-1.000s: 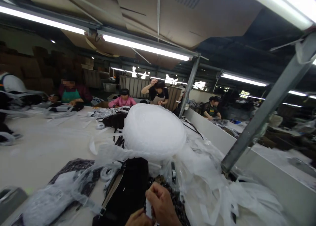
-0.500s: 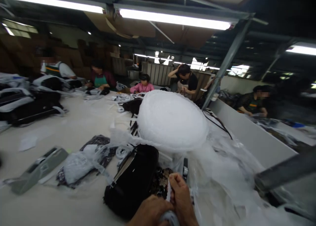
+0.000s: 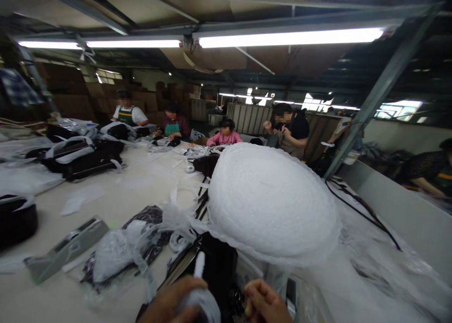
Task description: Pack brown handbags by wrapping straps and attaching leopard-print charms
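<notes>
My left hand (image 3: 169,300), at the bottom of the view, is closed around a roll of white strip (image 3: 205,300) whose loose end stands up above the fingers. To its right my right hand (image 3: 266,302) is pinched, thumb against forefinger; what lies between them, if anything, is too small to name. Beneath and between the hands sits a black handbag (image 3: 217,262) with a zipper along its top, partly covered by my left hand. Dark, shiny pieces (image 3: 236,295) show beside the bag, close to my right fingertips.
A large roll of white bubble wrap (image 3: 271,200) stands just beyond the bag. Left of it lie a plastic-wrapped bundle (image 3: 115,252) and a grey tape dispenser (image 3: 68,250). Black bags (image 3: 81,158) are at the far left. Several people work across the table; a metal post (image 3: 381,92) rises at right.
My hands have moved apart: the left, with the strip roll, went left, and the right separated from the strip. The view has turned left and tilted up slightly.
</notes>
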A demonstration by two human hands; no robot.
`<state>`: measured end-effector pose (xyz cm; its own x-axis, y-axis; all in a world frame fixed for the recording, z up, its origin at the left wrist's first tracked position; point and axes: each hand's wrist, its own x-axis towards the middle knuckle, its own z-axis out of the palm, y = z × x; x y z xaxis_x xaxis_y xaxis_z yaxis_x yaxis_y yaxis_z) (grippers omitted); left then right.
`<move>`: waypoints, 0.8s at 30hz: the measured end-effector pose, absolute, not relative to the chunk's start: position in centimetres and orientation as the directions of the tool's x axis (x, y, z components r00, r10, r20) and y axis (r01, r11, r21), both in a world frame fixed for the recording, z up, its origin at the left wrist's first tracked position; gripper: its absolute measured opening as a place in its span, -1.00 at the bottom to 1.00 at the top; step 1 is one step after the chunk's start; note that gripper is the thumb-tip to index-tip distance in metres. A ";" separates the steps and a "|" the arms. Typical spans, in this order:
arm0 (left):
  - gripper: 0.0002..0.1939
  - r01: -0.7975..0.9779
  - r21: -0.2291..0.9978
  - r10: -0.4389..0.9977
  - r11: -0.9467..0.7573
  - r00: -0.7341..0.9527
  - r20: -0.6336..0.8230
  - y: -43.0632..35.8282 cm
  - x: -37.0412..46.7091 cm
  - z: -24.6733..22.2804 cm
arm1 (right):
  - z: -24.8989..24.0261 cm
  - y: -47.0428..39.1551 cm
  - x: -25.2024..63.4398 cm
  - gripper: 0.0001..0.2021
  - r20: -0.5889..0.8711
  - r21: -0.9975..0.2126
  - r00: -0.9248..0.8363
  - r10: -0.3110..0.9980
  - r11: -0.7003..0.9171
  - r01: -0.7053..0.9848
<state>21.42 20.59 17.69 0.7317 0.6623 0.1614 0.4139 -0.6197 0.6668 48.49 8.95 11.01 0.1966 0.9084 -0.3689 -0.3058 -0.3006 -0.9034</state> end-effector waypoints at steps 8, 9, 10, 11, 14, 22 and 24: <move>-0.12 0.803 0.219 0.734 -0.555 0.348 0.583 38.2 28.9 35.4 | 19.0 11.3 56.7 -0.58 -0.042 -0.998 0.543 0.839 -0.056 0.010; -0.20 0.812 0.198 0.737 -0.549 0.359 0.572 38.3 30.0 35.5 | 19.9 12.6 57.9 -0.59 0.031 -0.992 0.564 0.825 -0.044 0.119; -0.33 0.809 0.219 0.771 -0.546 0.381 0.511 37.8 30.7 34.7 | 20.7 14.1 59.1 -0.60 0.100 -0.970 0.567 0.817 -0.046 0.237; -0.47 0.794 0.283 0.819 -0.537 0.411 0.402 36.6 31.0 33.2 | 21.3 15.9 60.5 -0.60 0.161 -0.933 0.559 0.814 -0.059 0.355; -0.53 0.664 0.626 0.774 -0.408 0.615 -0.148 31.1 30.2 25.3 | 21.9 21.9 64.8 -0.55 0.301 -0.747 0.451 0.840 -0.086 0.660; -0.55 0.597 0.778 0.789 0.195 0.375 -0.486 26.5 28.9 10.3 | 18.9 36.8 73.4 -0.11 -0.053 -0.185 0.349 0.936 -0.353 0.917; -0.46 0.465 0.842 0.798 0.273 0.379 -0.469 28.4 30.7 10.0 | 16.9 38.7 73.9 -0.17 -0.126 -0.176 0.361 0.924 -0.379 0.909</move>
<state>30.72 28.35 10.02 0.3791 0.7979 -0.4686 0.4651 0.2735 0.8420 73.89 38.70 16.92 0.3612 0.9239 -0.1261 0.9085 -0.3791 -0.1756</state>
